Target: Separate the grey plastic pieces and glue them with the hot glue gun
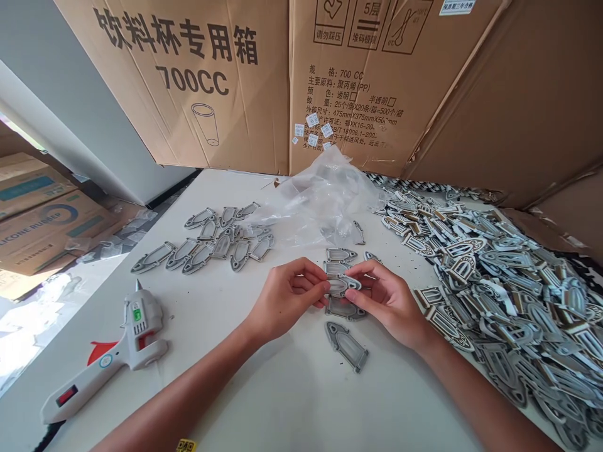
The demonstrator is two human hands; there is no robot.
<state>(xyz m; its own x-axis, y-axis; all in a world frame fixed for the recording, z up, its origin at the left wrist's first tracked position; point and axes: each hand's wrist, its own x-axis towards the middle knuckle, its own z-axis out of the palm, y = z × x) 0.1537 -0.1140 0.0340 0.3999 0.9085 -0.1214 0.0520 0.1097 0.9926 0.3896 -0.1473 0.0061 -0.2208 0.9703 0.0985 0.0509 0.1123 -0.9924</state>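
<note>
My left hand (288,294) and my right hand (384,298) hold one small grey arched frame (340,287) between them, over the middle of the table. The left thumb and fingers pinch its flat end, and the right ones pinch its pointed end with the hole. Just under it lies another grey arched frame (343,309), partly covered. A separate arched piece (347,346) rests nearer to me, tilted on the white surface. Beyond my hands lie a few more such pieces (341,255), some partly hidden by my fingers.
A large heap of arched pieces (509,295) covers the table's right side. A smaller group (202,254) lies at the left, beside a clear plastic bag (325,194). The glue gun (136,339) rests at front left. Tall cardboard boxes (264,107) wall off the back.
</note>
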